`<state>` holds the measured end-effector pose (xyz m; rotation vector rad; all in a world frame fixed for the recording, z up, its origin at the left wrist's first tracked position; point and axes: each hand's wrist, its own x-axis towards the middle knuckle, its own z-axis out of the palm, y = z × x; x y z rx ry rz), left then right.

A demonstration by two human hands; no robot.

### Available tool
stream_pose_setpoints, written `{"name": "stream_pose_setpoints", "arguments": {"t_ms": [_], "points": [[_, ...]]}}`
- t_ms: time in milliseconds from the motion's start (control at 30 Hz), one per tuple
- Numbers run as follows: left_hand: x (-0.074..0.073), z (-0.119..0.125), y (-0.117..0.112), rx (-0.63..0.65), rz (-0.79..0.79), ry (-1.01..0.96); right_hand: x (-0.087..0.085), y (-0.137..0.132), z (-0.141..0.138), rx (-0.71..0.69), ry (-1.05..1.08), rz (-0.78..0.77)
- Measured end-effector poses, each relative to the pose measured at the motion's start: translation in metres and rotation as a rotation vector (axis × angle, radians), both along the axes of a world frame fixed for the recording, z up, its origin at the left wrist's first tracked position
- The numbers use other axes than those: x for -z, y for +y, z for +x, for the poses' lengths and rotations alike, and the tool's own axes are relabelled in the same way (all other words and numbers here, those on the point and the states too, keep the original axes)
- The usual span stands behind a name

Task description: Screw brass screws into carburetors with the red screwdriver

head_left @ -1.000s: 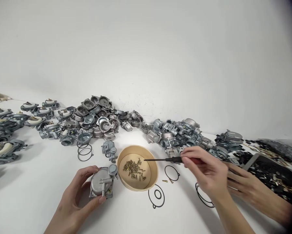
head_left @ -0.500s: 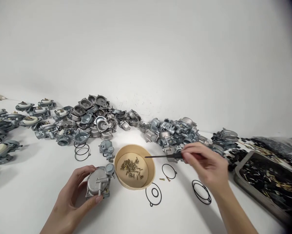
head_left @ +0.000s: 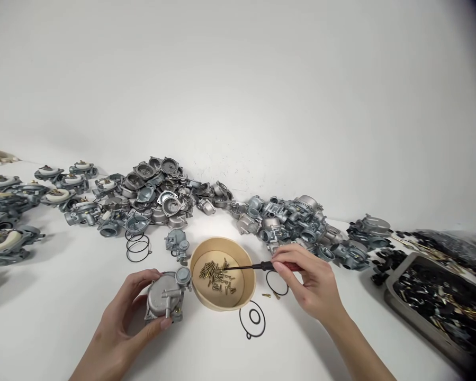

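My left hand [head_left: 120,317] grips a grey metal carburetor [head_left: 166,296] that rests on the white table, bowl side up. My right hand [head_left: 311,283] pinches a thin screwdriver [head_left: 257,266] with a dark shaft and red handle. Its tip reaches over the rim of a tan round bowl [head_left: 249,288] and points at the several small brass screws [head_left: 217,275] heaped inside. The bowl stands right beside the carburetor.
Black rubber O-rings [head_left: 254,317] lie on the table around the bowl, with another pair of O-rings [head_left: 137,244] to its left. Piles of carburetor bodies [head_left: 158,193] and another heap of metal parts [head_left: 297,219] line the wall. A grey tray [head_left: 404,309] of black parts sits at the right.
My right hand has moved left with the screwdriver, bringing its tip from above the bowl's far rim down toward the screws. A second hand seen at the right a second ago is gone.
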<state>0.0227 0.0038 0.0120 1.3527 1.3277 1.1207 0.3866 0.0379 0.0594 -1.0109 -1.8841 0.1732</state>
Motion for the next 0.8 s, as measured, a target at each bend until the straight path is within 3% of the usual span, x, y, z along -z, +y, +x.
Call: {"name": "stream_pose_setpoints", "arguments": {"t_ms": [800], "points": [[-0.0002, -0.0008, 0.0002, 0.021, -0.011, -0.024, 0.0000, 0.0019, -0.0014, 0.022, -0.002, -0.019]]}}
